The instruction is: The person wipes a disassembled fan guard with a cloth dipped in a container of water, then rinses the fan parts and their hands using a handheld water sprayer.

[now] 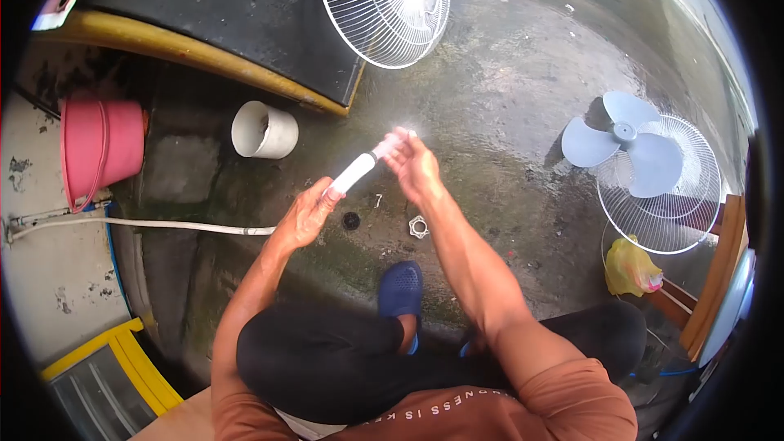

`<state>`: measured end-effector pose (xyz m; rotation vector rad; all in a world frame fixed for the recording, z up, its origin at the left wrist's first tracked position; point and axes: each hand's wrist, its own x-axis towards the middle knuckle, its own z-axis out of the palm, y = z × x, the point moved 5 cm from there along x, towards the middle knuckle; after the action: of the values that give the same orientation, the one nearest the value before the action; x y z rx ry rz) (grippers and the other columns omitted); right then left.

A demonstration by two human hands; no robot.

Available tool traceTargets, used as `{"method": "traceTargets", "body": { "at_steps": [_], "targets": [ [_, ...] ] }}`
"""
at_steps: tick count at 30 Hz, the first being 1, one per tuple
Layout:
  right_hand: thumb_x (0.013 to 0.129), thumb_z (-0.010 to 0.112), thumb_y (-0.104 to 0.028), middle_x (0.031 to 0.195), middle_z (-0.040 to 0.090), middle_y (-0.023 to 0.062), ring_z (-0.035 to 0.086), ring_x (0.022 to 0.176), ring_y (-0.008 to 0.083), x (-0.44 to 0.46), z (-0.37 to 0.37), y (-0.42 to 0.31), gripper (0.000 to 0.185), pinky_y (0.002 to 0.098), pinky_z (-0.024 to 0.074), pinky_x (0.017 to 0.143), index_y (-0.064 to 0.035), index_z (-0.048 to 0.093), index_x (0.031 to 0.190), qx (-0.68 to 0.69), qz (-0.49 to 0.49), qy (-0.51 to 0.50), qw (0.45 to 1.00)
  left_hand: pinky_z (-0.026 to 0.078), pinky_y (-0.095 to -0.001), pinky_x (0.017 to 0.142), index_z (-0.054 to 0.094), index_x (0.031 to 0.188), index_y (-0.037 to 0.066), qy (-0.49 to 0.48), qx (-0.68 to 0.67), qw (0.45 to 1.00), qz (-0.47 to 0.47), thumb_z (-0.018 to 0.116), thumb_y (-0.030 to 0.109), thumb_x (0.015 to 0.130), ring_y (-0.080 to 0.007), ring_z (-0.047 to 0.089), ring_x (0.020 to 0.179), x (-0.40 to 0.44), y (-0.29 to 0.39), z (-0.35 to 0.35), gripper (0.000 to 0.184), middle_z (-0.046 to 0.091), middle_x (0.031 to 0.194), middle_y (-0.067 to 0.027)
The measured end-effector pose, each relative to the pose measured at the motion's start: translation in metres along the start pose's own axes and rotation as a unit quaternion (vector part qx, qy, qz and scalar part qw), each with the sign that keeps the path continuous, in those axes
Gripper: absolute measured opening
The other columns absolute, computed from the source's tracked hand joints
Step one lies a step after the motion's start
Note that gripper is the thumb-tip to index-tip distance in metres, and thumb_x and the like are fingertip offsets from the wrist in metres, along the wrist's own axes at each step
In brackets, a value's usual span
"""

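Note:
A white tube-shaped piece (354, 175) is held at a slant between my hands, above the wet floor. My left hand (310, 211) is closed round its lower end. At the upper end is my right hand (411, 165), its fingers bent and partly apart around a pale tip; whether they grip it is blurred. On the floor below lie a white ring-shaped nut (418, 227), a small black round part (351, 220) and a small metal piece (378, 201).
White fan grille (384, 8) beside a dark table (220, 16); blue-grey fan blades (625, 134) on another grille (694, 196) at right. Pink bucket (102, 147), white pail (278, 132) and hose (180, 225) at left. Yellow bag (630, 268) lower right.

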<state>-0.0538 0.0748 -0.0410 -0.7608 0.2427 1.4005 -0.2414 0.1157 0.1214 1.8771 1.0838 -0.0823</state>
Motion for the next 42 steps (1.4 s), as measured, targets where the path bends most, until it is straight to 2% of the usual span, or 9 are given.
{"method": "traceTargets", "body": {
  "at_steps": [5, 9, 14, 16, 19, 21, 23, 26, 42],
  "targets": [
    [0.106, 0.048, -0.036, 0.128, 0.067, 0.0170, 0.062, 0.120, 0.0275, 0.020, -0.034, -0.001, 0.043, 0.0411, 0.0475, 0.105, -0.0002, 0.069, 0.117, -0.338, -0.102, 0.019, 0.935, 0.044, -0.0382, 0.069, 0.058, 0.104, 0.002, 0.071, 0.002, 0.997, -0.025, 0.038, 0.066, 0.103, -0.0231, 0.052, 0.072, -0.011, -0.017, 0.021, 0.067, 0.052, 0.077, -0.0103],
    [0.089, 0.060, -0.013, 0.117, 0.067, 0.0256, 0.064, 0.112, 0.0424, -0.015, -0.020, 0.039, 0.032, 0.0459, 0.0497, 0.102, 0.0011, 0.069, 0.116, -0.639, -0.264, -0.052, 0.721, 0.045, -0.0384, 0.070, 0.057, 0.103, 0.000, 0.126, -0.065, 0.987, -0.075, 0.037, 0.065, 0.104, -0.0231, 0.053, 0.074, -0.023, -0.050, 0.019, 0.068, 0.054, 0.077, -0.0105],
    [0.083, 0.067, -0.010, 0.148, 0.049, 0.0160, 0.039, 0.144, 0.0338, -0.055, -0.019, 0.160, 0.056, 0.0414, 0.0378, 0.117, -0.0105, 0.055, 0.138, -0.818, -0.214, -0.347, 0.405, 0.044, -0.0359, 0.069, 0.058, 0.103, 0.000, 0.095, -0.115, 0.982, -0.111, 0.035, 0.066, 0.104, -0.0198, 0.053, 0.073, -0.039, -0.047, 0.017, 0.070, 0.053, 0.076, -0.0070],
    [0.086, 0.067, -0.015, 0.145, 0.051, 0.0156, 0.040, 0.142, 0.0313, -0.061, -0.021, 0.177, 0.054, 0.0431, 0.0397, 0.114, -0.0097, 0.055, 0.138, -0.817, -0.321, -0.296, 0.378, 0.042, -0.0329, 0.065, 0.059, 0.102, 0.002, 0.080, -0.111, 0.986, -0.098, 0.036, 0.067, 0.103, -0.0163, 0.050, 0.070, -0.043, -0.047, 0.023, 0.068, 0.051, 0.075, -0.0041],
    [0.088, 0.066, -0.019, 0.136, 0.054, 0.0165, 0.049, 0.130, 0.0333, -0.040, -0.031, 0.180, 0.051, 0.0446, 0.0423, 0.108, -0.0031, 0.054, 0.135, -0.842, -0.186, -0.322, 0.391, 0.039, -0.0270, 0.059, 0.059, 0.101, 0.005, 0.072, -0.083, 0.992, -0.068, 0.039, 0.065, 0.103, -0.0090, 0.045, 0.063, -0.047, -0.052, 0.032, 0.064, 0.048, 0.074, 0.0015],
    [0.086, 0.068, -0.017, 0.129, 0.055, 0.0179, 0.052, 0.122, 0.0341, -0.010, -0.055, 0.157, 0.051, 0.0456, 0.0433, 0.103, 0.0004, 0.052, 0.132, -0.719, -0.184, -0.180, 0.645, 0.044, -0.0359, 0.068, 0.058, 0.102, 0.003, 0.050, -0.061, 0.993, -0.083, 0.041, 0.063, 0.103, -0.0206, 0.052, 0.072, -0.044, -0.047, 0.032, 0.063, 0.053, 0.077, -0.0080],
    [0.083, 0.071, -0.012, 0.122, 0.055, 0.0203, 0.053, 0.114, 0.0361, -0.001, -0.057, 0.098, 0.053, 0.0464, 0.0447, 0.099, 0.0036, 0.051, 0.129, -0.681, -0.247, -0.044, 0.688, 0.047, -0.0410, 0.073, 0.058, 0.103, 0.002, 0.050, -0.035, 0.995, -0.077, 0.043, 0.062, 0.104, -0.0285, 0.058, 0.077, -0.036, -0.034, 0.031, 0.062, 0.057, 0.079, -0.0140],
    [0.076, 0.075, -0.001, 0.119, 0.054, 0.0228, 0.053, 0.109, 0.0404, -0.004, -0.039, 0.018, 0.057, 0.0481, 0.0460, 0.095, 0.0027, 0.050, 0.127, -0.700, -0.374, -0.003, 0.609, 0.048, -0.0431, 0.075, 0.058, 0.103, 0.002, 0.069, 0.001, 0.997, -0.047, 0.044, 0.061, 0.103, -0.0340, 0.061, 0.080, -0.017, -0.016, 0.034, 0.061, 0.061, 0.082, -0.0170],
    [0.077, 0.070, 0.000, 0.116, 0.058, 0.0207, 0.059, 0.110, 0.0441, 0.040, -0.025, -0.043, 0.053, 0.0466, 0.0524, 0.089, -0.0050, 0.052, 0.126, -0.668, -0.373, -0.011, 0.644, 0.050, -0.0432, 0.075, 0.062, 0.103, 0.005, 0.039, 0.002, 0.999, -0.006, 0.051, 0.059, 0.101, -0.0329, 0.065, 0.083, 0.018, 0.009, 0.048, 0.055, 0.066, 0.086, -0.0148]
  ]
}}
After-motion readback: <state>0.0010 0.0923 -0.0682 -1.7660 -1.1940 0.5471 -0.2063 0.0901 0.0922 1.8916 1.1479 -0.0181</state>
